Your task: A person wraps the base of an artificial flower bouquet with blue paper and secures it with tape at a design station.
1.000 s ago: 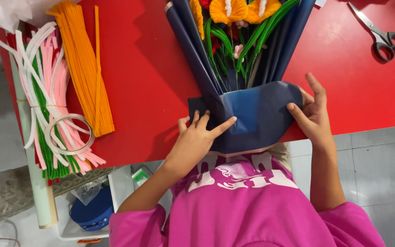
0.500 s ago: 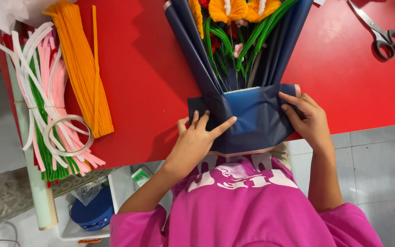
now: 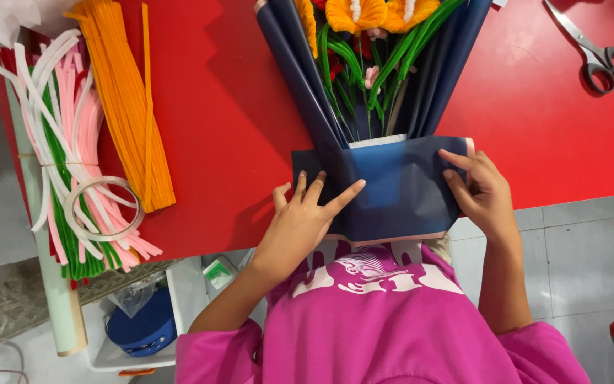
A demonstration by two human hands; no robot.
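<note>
Wrapping step in hand: dark navy wrapping paper sheet (image 3: 392,188) is being folded around the stems of a handmade bouquet of orange and yellow pipe-cleaner flowers with green stems (image 3: 367,50), which lies at the near edge of the red worktop (image 3: 236,128), roughly mid-width, with the folded bottom hanging just past that edge toward the person in a magenta top (image 3: 378,327). Left hand (image 3: 303,213) lies flat, fingers spread, pressing the lower left flap of the navy paper down; it grips nothing, just pins. Right hand (image 3: 481,188) is partly curled at the right end of the folded band, fingertips on the paper's edge, thumb seemingly tucked behind (cannot tell if it truly pinches). Judgement: cross-fold over the stems is formed but not secured, so the next move calls for keeping the left flap pinned while the right side gets drawn over and creased tight, without crushing the stems. Elsewhere: bundle of orange pipe cleaners (image 3: 126,99) near the far left corner, bundle of pink, white and green pipe cleaners (image 3: 65,163) beside the left edge with a clear tape ring (image 3: 104,210) on it, grey-handled scissors (image 3: 595,50) at the far right corner, well apart from both hands.
</note>
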